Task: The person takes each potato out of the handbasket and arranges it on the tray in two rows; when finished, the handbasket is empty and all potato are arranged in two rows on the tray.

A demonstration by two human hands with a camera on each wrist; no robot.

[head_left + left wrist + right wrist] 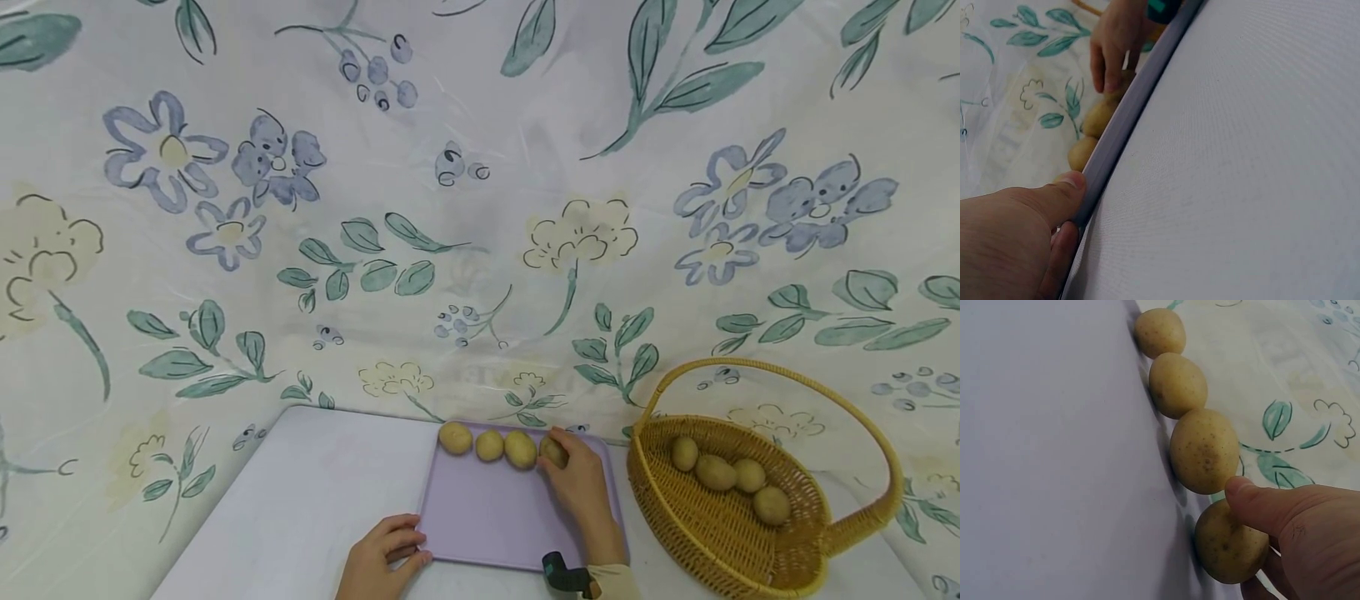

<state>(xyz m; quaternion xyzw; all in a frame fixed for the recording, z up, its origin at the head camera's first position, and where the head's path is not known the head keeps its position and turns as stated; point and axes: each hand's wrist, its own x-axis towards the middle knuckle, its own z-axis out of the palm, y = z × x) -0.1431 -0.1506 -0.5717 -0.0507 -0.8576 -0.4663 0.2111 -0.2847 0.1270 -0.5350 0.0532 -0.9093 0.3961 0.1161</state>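
A potato (1229,547) sits at about 1 o'clock on the purple tray (495,508), just beside the end of a row of three other potatoes (490,446) that runs along the far edge from 11 o'clock. Whether its full weight is down on the tray is hard to tell. By the look of it, the row is three potatoes done and a fourth all but in line, while four loose potatoes (716,472) are left in the wicker basket (720,537) at 3 o'clock, so the work seems about half through.

The right hand (581,487) is partly closed, thumb and fingers bent around the fourth potato. The left hand (378,558), at 8 o'clock, is nearly closed on the tray's edge, thumb over the rim and fingers against its outer side.

Under it all is a white counter (322,483); a flowered cloth (465,208) fills the view at 12 o'clock. A dark device (562,573) shows by the right wrist at 5 o'clock.
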